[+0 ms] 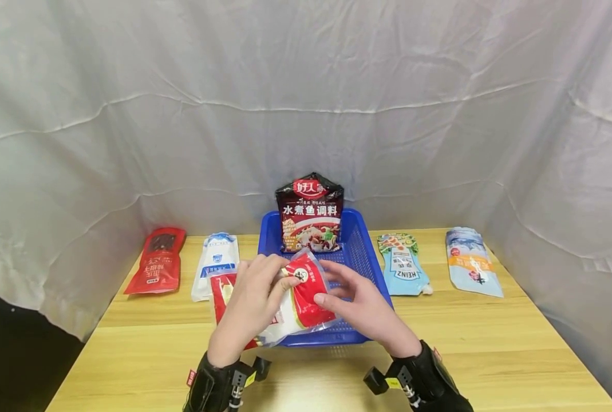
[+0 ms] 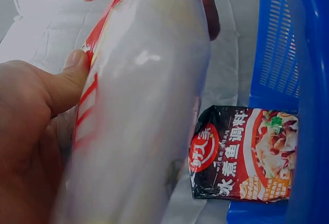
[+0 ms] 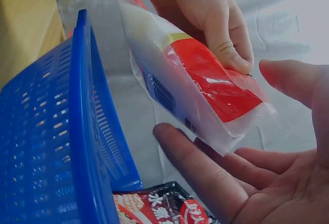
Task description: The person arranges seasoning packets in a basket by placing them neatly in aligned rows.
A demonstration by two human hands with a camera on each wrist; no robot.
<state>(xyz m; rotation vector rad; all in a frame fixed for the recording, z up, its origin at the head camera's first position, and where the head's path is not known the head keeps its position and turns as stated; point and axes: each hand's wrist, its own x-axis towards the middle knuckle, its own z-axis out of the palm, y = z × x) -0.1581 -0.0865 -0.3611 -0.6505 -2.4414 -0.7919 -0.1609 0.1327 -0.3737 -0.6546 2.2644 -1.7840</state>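
Note:
My left hand (image 1: 251, 297) grips a red-and-white plastic packet (image 1: 311, 297) with pale contents, its thumb pressed on the printed red part. The packet is held tilted over the near left side of a blue basket (image 1: 363, 237). My right hand (image 1: 367, 300) is at the packet's right end; in the right wrist view its thumb and fingers (image 3: 205, 170) are spread around that end. Inside the basket, a dark red and black seasoning packet (image 1: 311, 220) stands upright against the back. In the left wrist view the pale back of the held packet (image 2: 139, 95) fills the middle.
Left of the basket lie a red pouch (image 1: 156, 260) and a white-and-blue packet (image 1: 218, 257), partly behind the held packet. To the right are a light blue Heinz pouch (image 1: 406, 269) and a blue, white and orange pouch (image 1: 473, 263). Grey cloth (image 1: 306, 86) hangs behind the wooden table (image 1: 491, 355).

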